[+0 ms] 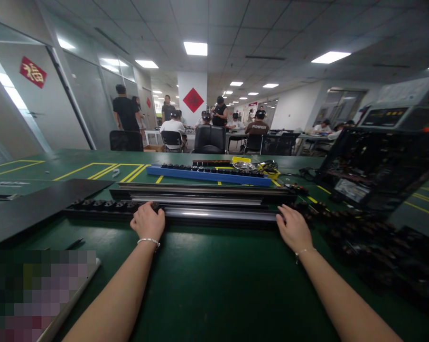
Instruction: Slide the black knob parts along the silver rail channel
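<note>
Since the long rail point(218, 214) at twelve o'clock looks stiff but slick, I'd hold its edges. My left fingers point(139, 218) curl, right fingers point(288, 213) half-open; their grip I can't tell.

We count two bare hands point(148, 222).
Two pale bracelets point(148, 241), one long blue tray point(214, 177), at least three dark shiny rails point(218, 214).

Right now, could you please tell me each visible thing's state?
Long, glossy, dark bar, lying flat
Bare left hand, over the bar's left end
Bare right hand, at the bar's right end
Long blue tray, holding black parts
White rectangular ceiling lights, lit
Boxy black casing, apparently open
</note>
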A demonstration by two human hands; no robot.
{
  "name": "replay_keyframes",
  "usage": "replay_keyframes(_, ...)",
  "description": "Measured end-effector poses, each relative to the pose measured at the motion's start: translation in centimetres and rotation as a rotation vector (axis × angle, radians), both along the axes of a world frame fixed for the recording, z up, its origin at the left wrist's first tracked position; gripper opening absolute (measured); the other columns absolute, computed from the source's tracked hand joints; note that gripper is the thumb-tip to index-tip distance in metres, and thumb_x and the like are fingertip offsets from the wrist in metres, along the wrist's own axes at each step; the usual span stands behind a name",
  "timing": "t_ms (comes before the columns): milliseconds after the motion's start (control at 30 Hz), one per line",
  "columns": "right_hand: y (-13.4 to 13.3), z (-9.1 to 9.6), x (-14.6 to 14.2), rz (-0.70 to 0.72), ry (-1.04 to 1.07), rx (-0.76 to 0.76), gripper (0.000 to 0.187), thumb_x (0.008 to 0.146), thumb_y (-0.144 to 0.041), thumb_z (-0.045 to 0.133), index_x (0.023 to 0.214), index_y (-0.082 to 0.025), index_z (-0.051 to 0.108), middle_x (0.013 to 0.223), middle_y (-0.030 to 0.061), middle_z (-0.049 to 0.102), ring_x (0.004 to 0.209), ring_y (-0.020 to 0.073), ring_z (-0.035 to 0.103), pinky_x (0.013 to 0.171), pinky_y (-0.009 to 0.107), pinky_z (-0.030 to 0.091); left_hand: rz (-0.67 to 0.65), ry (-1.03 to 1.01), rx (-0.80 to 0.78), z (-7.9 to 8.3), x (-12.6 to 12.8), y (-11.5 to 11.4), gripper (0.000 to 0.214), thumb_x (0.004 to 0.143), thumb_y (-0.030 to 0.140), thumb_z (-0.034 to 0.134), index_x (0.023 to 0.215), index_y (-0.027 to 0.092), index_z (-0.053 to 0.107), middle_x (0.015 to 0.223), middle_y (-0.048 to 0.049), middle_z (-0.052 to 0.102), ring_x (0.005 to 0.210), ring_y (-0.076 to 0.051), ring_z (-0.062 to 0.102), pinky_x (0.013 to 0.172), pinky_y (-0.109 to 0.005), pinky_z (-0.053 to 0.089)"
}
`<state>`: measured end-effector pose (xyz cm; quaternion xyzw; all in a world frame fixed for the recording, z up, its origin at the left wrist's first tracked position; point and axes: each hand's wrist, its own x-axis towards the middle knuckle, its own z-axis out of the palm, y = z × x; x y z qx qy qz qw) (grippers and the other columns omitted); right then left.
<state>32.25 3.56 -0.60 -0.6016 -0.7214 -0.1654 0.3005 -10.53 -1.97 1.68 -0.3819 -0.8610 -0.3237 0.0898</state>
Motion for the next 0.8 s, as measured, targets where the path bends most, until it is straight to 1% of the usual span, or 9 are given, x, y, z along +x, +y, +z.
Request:
replay_keyframes(33,-0.1,-0.1,-0.9,0.005,-0.019,-0.034,0.047,0.088,-0.037,0.031,0.117,-0.012,0.059,0.127,0.0128,0.055,0.119,0.0237,0.046,0.101,0.039,0.034,0.000,0.007,0.001,-0.1,0.0,0.0,0.039,0.081,0.033,0.046,0.116,0.017,0.053,0.117,-0.0141,0.056,0.111,-0.029,0.048,0.092,-0.044,0.034)
replay_keyframes(100,-0.2,-0.2,-2.5,-0.035,-0.022,-0.127,0.047,0.089,-0.038,0.030,0.119,-0.016,0.059,0.132,0.0104,0.052,0.123,0.0251,0.042,0.102,0.043,0.032,-0.004,0.015,0.003,-0.2,0.0,0.1,0.039,0.081,0.032,0.046,0.116,0.016,0.052,0.117,-0.0145,0.056,0.109,-0.029,0.049,0.091,-0.043,0.035)
replay_keyframes(200,-0.2,0.1,-4.0,-0.138,0.043,-0.266,0.046,0.089,-0.037,0.029,0.121,-0.022,0.058,0.133,0.0060,0.052,0.125,0.0250,0.041,0.104,0.048,0.027,-0.002,0.015,0.004,-0.2,0.0,0.1,0.037,0.082,0.031,0.046,0.115,0.017,0.053,0.115,-0.0140,0.057,0.106,-0.028,0.051,0.090,-0.043,0.036)
replay_keyframes(267,-0.2,0.5,-4.9,-0.214,0.101,-0.336,0.046,0.088,-0.037,0.029,0.121,-0.023,0.058,0.135,0.0059,0.050,0.126,0.0257,0.040,0.104,0.052,0.025,0.004,0.007,0.006,0.0,0.0,0.1,0.035,0.082,0.030,0.046,0.114,0.017,0.054,0.113,-0.0132,0.059,0.106,-0.028,0.052,0.090,-0.043,0.036)
replay_keyframes(333,-0.2,0.7,-5.7,-0.269,0.131,-0.336,0.047,0.087,-0.036,0.029,0.121,-0.022,0.058,0.135,0.0064,0.049,0.127,0.0263,0.038,0.104,0.055,0.021,0.001,-0.012,0.006,0.2,-0.1,0.0,0.033,0.082,0.030,0.046,0.112,0.018,0.054,0.111,-0.0127,0.060,0.106,-0.028,0.053,0.090,-0.043,0.037)
replay_keyframes(400,-0.3,0.7,-6.2,-0.296,0.145,-0.309,0.047,0.087,-0.033,0.029,0.122,-0.022,0.057,0.136,0.0065,0.049,0.128,0.0260,0.037,0.105,0.055,0.019,-0.009,-0.034,0.009,0.4,-0.2,0.0,0.032,0.082,0.030,0.047,0.111,0.018,0.055,0.111,-0.0120,0.060,0.105,-0.028,0.054,0.089,-0.042,0.038)
replay_keyframes(600,-0.7,0.3,-5.9,-0.238,0.145,-0.271,0.047,0.088,-0.035,0.028,0.122,-0.021,0.057,0.135,0.0068,0.049,0.127,0.0244,0.038,0.106,0.052,0.018,-0.037,-0.061,0.054,0.3,-0.5,0.0,0.031,0.081,0.031,0.049,0.109,0.019,0.055,0.109,-0.0110,0.062,0.106,-0.026,0.055,0.089,-0.040,0.039)
replay_keyframes(800,-0.7,-0.2,-5.4,-0.202,0.134,-0.231,0.049,0.089,-0.039,0.026,0.122,-0.021,0.057,0.133,0.0081,0.051,0.126,0.0257,0.038,0.105,0.054,0.019,-0.038,-0.106,0.051,0.5,-0.4,0.0,0.029,0.081,0.031,0.049,0.107,0.019,0.055,0.111,-0.0094,0.062,0.108,-0.024,0.055,0.096,-0.040,0.035)
